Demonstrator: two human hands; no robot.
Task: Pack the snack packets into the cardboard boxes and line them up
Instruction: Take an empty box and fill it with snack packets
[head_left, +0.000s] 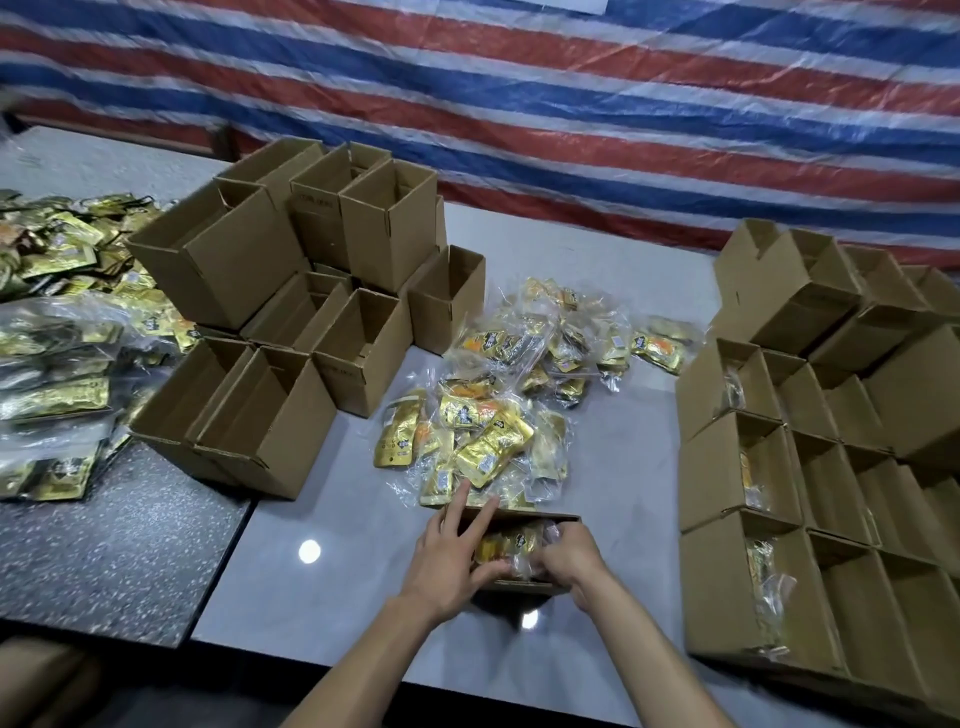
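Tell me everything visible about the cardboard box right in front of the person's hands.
The small cardboard box is plain brown corrugated board with an open top. It stands on the light grey table, just nearer than the loose packet pile. Gold snack packets in clear wrap lie inside. The left hand lays straight fingers along its left side, and the right hand curls into the packets. The hands hide most of its walls.
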